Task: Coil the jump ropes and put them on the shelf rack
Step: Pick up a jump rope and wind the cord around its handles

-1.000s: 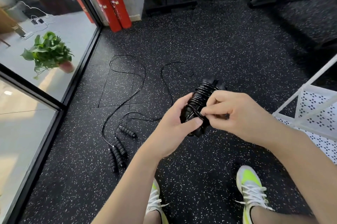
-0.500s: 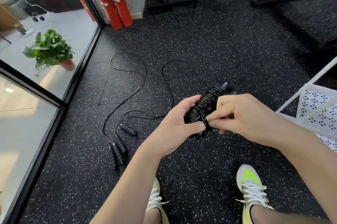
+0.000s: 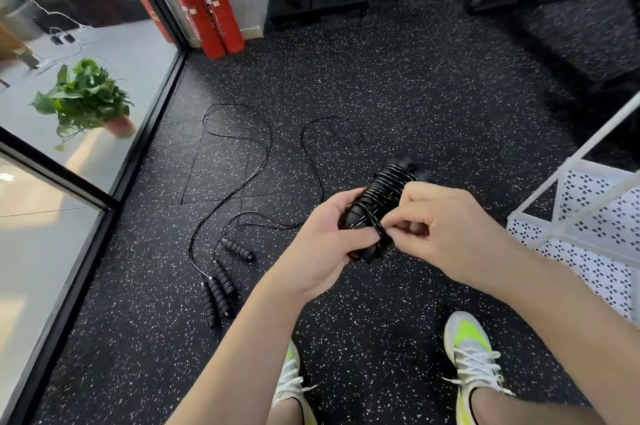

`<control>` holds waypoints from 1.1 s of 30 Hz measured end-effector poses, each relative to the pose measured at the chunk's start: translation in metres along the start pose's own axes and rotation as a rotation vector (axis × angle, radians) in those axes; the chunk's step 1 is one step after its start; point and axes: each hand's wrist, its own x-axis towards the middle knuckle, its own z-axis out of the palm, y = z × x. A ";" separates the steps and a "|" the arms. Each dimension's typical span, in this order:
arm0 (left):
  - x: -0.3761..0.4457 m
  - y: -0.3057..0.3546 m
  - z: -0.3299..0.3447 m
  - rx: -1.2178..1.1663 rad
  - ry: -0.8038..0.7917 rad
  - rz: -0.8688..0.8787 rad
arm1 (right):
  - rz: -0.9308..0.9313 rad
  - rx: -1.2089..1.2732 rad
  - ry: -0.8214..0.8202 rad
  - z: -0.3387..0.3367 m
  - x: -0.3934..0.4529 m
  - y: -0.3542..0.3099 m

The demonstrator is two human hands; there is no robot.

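Observation:
A black jump rope (image 3: 382,191) is wound tightly around its own handles into a bundle, held above the floor in front of me. My left hand (image 3: 323,244) grips the bundle's near end, thumb pressed across it. My right hand (image 3: 446,230) pinches the cord's loose end at that same near end. Two more black jump ropes (image 3: 239,182) lie uncoiled on the floor to the left, their ribbed handles (image 3: 220,286) grouped together. The white shelf rack (image 3: 588,217) stands at the right edge, only partly in view.
A glass wall with a black frame (image 3: 114,203) runs along the left, a potted plant (image 3: 85,99) behind it. Two red fire extinguishers (image 3: 207,16) stand in the far corner. Black gym equipment bases (image 3: 318,9) sit at the back. My shoes (image 3: 471,352) are on the speckled rubber floor.
The bundle has tilted and shifted slightly right. My right hand's fingers have moved down to the near end and now pinch the cord there.

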 end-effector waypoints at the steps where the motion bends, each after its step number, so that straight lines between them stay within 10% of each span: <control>1: 0.001 -0.001 0.001 0.000 0.018 -0.007 | 0.024 0.014 -0.003 0.001 0.000 0.001; 10: 0.001 -0.002 -0.001 0.012 0.009 -0.083 | 0.117 -0.020 -0.185 0.004 0.003 0.000; 33: -0.006 0.011 0.001 -0.201 0.026 0.031 | 0.289 0.054 -0.004 0.000 0.003 -0.013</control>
